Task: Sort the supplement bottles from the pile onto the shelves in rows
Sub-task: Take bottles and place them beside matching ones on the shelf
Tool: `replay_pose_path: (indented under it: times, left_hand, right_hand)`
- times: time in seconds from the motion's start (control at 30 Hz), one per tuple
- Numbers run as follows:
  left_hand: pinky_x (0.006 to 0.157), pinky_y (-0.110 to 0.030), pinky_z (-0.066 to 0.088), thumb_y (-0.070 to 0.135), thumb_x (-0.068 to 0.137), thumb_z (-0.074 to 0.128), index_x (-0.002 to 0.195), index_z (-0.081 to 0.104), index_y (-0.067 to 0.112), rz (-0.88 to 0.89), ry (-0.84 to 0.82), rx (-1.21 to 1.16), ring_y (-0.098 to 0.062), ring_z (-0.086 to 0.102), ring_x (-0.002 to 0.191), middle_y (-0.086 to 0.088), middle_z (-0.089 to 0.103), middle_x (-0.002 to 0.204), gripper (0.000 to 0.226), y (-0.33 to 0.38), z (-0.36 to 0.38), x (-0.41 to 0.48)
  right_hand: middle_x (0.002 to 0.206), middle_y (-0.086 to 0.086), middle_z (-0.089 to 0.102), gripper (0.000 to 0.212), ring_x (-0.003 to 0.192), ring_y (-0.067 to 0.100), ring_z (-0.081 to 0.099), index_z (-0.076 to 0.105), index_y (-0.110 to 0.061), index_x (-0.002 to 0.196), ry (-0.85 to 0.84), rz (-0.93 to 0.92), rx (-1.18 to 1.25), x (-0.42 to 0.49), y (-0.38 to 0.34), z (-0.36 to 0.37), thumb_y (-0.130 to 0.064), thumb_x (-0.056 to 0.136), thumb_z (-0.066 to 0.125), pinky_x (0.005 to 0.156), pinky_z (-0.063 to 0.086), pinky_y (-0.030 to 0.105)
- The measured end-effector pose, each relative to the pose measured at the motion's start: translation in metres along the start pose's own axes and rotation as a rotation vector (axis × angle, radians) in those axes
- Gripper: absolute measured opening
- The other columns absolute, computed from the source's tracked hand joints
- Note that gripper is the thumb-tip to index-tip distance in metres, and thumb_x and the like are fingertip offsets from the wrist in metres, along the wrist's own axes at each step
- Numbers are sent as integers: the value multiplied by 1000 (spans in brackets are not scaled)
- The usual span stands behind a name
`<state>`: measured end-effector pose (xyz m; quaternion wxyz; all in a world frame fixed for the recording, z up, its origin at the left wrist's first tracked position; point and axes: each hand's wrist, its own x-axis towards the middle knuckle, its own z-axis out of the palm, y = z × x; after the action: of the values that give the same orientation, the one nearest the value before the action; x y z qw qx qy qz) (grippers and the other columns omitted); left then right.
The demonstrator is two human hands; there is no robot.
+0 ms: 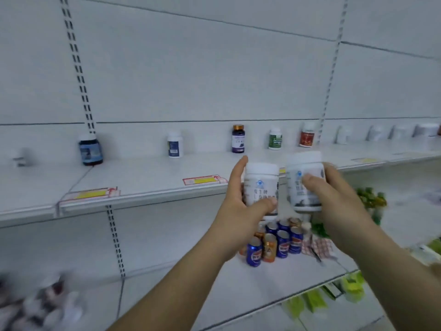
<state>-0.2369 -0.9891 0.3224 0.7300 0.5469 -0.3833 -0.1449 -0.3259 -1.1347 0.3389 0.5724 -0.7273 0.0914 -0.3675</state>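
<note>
I'm holding one upright white bottle in my left hand, another in my right hand; shelf lying just behind, mid-frame.

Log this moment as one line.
left hand: grips left white bottle | right hand: grips right white bottle | in front of upper shelf | placed: no
</note>
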Motion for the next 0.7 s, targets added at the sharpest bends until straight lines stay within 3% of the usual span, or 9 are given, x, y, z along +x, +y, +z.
replay_pose_path:
  times: [0.07, 0.2, 0.27, 0.43, 0.57, 0.7]
  left_hand:
    - [66, -15, 53, 5, 85, 64, 113, 27, 69, 22, 83, 31, -1, 66, 91, 22, 63, 104, 79, 3, 17, 4]
    - [67, -15, 52, 5, 85, 64, 125, 23, 61, 46, 163, 70, -3, 65, 94, 11, 59, 114, 80, 4, 56, 19]
    - [67, -16, 52, 5, 86, 63, 128, 23, 59, 59, 151, 71, -3, 65, 94, 10, 59, 115, 79, -4, 82, 36]
    - [72, -23, 56, 11, 84, 64, 120, 28, 64, 97, 55, 52, -7, 66, 95, 4, 60, 119, 73, -41, 170, 106]
    - [71, -25, 57, 20, 75, 68, 113, 31, 71, 139, -18, 2, -6, 67, 91, 7, 61, 117, 73, -83, 249, 179]
    - [81, -36, 57, 28, 68, 69, 106, 31, 78, 118, -88, -51, -9, 68, 92, 7, 62, 116, 73, -124, 326, 251]
  right_hand:
    - [99, -14, 70, 15, 94, 17, 67, 58, -54, 94, -64, -1, 16, 17, -1, -15, -46, 81, 59, 78, 53, 43]
    - [88, -18, 70, 14, 77, 9, 69, 58, -45, 95, -123, -29, 112, 48, 0, -50, -33, 88, 59, 56, 56, 27]
    - [88, -20, 69, 16, 77, 5, 68, 57, -45, 98, -130, -50, 112, 62, 3, -74, -33, 87, 59, 60, 55, 28]
    - [92, -14, 71, 29, 81, 9, 70, 60, -43, 98, -15, -51, 129, 109, 27, -159, -42, 70, 61, 67, 56, 38]
    - [91, -11, 71, 29, 82, 12, 70, 59, -39, 98, 91, -64, 67, 153, 59, -249, -41, 69, 61, 68, 55, 39]
    - [90, -8, 71, 30, 81, 14, 70, 58, -34, 100, 198, -66, 18, 202, 88, -340, -38, 71, 60, 67, 56, 37]
